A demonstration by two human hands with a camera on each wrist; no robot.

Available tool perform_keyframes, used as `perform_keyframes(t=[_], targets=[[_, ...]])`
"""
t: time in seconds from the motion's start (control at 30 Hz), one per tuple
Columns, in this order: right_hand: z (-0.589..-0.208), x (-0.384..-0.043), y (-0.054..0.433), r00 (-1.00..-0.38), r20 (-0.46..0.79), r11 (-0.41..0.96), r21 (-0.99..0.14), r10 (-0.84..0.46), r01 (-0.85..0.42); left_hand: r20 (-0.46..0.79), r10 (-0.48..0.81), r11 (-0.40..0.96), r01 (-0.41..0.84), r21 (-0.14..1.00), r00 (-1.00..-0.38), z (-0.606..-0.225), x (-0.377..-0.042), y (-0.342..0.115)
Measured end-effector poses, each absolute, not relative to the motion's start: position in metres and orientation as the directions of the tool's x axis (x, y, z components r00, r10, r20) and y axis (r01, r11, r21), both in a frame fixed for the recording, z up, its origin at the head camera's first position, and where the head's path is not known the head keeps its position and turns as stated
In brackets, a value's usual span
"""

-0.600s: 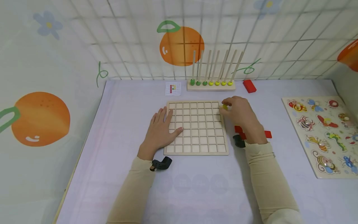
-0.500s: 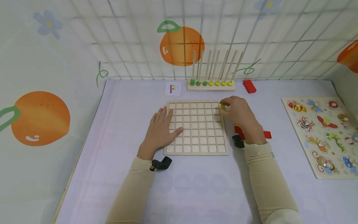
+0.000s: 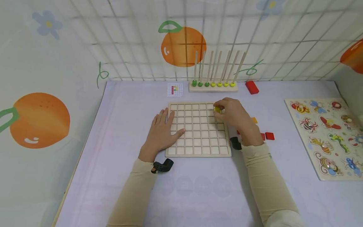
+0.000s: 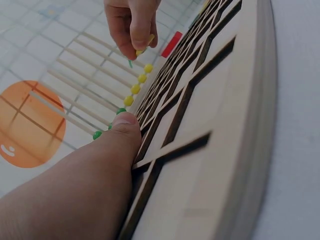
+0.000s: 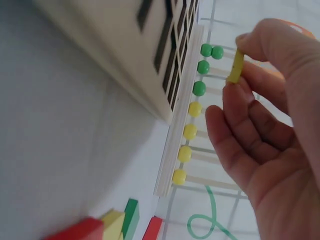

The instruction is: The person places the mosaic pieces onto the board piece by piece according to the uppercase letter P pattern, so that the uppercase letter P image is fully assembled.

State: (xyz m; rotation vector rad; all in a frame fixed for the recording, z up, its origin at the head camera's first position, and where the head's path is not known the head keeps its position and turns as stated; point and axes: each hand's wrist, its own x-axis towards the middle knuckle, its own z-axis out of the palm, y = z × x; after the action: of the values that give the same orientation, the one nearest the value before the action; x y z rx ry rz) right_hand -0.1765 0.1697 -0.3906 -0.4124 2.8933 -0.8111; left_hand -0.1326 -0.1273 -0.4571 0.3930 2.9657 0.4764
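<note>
A wooden grid board (image 3: 198,155) with square cells lies on the table in front of me. My left hand (image 3: 163,134) rests flat over its left edge with fingers spread, the thumb reaching across the cells. Above the upper right cells, my right hand (image 3: 232,113) pinches a small yellow tile (image 3: 217,109). The right wrist view shows the yellow tile (image 5: 235,67) held on edge between thumb and fingers, apart from the board. Behind the board lies a small card (image 3: 174,90) printted with a coloured grid pattern.
A bead rack (image 3: 213,88) with upright rods and green and yellow beads stands at the back, a red block (image 3: 252,87) beside it. Red tiles (image 3: 269,136) and an orange tile (image 3: 254,120) lie near the right forearm. An insect puzzle board (image 3: 326,138) lies far right.
My right hand has moved left with the yellow tile, from the board's right edge to above its upper right cells. The left hand stays put. An orange tile has come into view.
</note>
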Motion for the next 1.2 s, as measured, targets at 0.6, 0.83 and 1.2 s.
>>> perform_keyframes(t=[0.6,0.83,1.2], targets=[[-0.394,-0.192,0.131,-0.893,-0.008,0.771,-0.508,-0.449,-0.384,-0.075,0.269,0.918,0.232,0.321,-0.96,-0.456,-0.13,-0.124],[-0.4,-0.195,0.129,-0.885,-0.05,0.793,-0.47,-0.462,-0.388,-0.071,0.264,0.92,0.229,0.317,-0.962,-0.457,-0.131,-0.125],[-0.403,-0.197,0.126,-0.878,-0.117,0.811,-0.456,-0.464,-0.368,-0.055,0.267,0.921,0.238,0.31,-0.962,-0.458,-0.132,-0.127]])
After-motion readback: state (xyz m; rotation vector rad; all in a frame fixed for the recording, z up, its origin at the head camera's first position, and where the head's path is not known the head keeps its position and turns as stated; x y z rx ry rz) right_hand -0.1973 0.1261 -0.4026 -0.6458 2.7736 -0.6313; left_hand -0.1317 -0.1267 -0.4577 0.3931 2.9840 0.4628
